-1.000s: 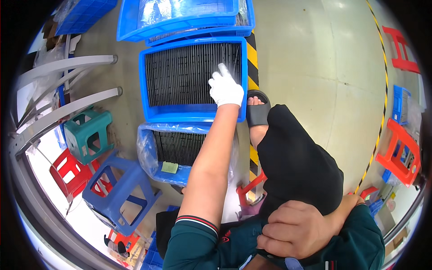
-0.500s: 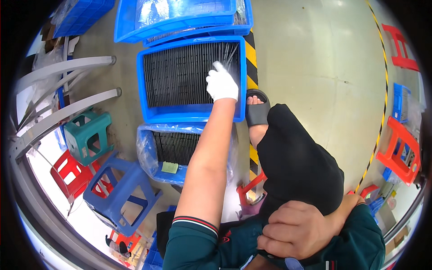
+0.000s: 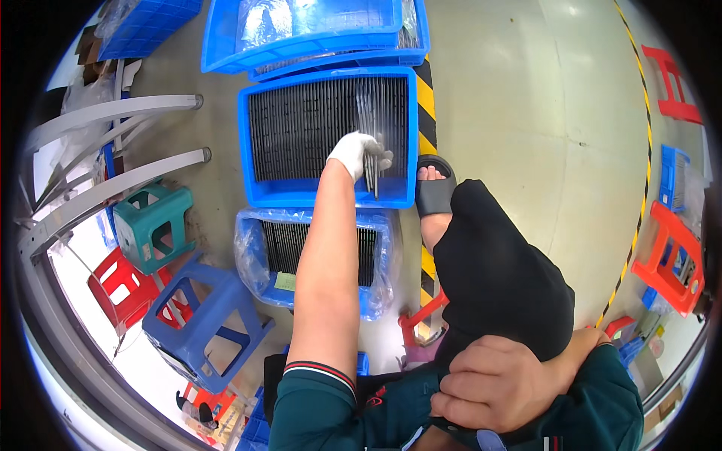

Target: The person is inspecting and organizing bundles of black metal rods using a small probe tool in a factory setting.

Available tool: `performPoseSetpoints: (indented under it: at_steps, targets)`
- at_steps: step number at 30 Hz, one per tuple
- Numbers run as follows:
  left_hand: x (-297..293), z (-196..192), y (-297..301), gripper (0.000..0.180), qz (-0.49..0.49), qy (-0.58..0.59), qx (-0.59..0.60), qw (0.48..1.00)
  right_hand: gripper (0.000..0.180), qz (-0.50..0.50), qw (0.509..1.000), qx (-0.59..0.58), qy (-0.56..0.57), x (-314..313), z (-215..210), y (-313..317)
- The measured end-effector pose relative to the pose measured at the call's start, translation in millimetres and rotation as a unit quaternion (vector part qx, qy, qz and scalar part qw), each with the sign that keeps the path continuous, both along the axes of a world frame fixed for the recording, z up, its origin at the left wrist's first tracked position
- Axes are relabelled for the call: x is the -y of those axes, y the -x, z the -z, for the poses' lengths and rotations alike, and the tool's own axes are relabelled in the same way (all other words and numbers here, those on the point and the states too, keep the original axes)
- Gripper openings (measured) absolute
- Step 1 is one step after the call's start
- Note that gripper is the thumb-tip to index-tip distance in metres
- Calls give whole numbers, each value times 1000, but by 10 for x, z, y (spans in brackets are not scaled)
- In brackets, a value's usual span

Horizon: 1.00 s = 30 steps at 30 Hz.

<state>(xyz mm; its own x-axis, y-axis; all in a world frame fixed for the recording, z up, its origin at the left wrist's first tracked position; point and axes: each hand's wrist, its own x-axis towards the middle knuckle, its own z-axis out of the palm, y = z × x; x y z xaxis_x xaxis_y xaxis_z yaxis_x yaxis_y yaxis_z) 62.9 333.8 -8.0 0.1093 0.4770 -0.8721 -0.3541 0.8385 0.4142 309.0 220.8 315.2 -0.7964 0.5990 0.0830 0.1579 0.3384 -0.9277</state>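
Strips (image 3: 367,116) have shifted, now within left hand (image 3: 352,153).

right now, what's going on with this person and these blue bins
The gloved left hand grips several thin pieces, blurred, toward the right side of a blue bin of dark slats. The bare right hand is curled close to the black-clad leg. A plastic-lined bin sits nearer the person.
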Motion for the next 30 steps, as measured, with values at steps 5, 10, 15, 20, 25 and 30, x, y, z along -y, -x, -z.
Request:
performPoseSetpoints:
  at_steps: [5,10,15,20,25,30]
  targets:
    - [108,139,190,36,-116,14,211,970,15,-7,1000,-4,-3,-6,-36,18]
    - [-71,293,215,32,-151,20,269,951,15,-14,1000,5,-4,-52,-37,8]
    - [-251,267,150,29,-120,21,211,970,17,-10,1000,7,4,-71,-25,0]
    - [-203,210,69,27,-129,-7,208,969,16,-10,1000,6,4,-62,-34,5]
    - [34,124,24,32,-166,-48,294,940,16,-11,1000,4,4,-19,-46,9]
    - [180,207,125,33,-197,-51,302,931,15,-9,1000,-8,2,35,-61,32]
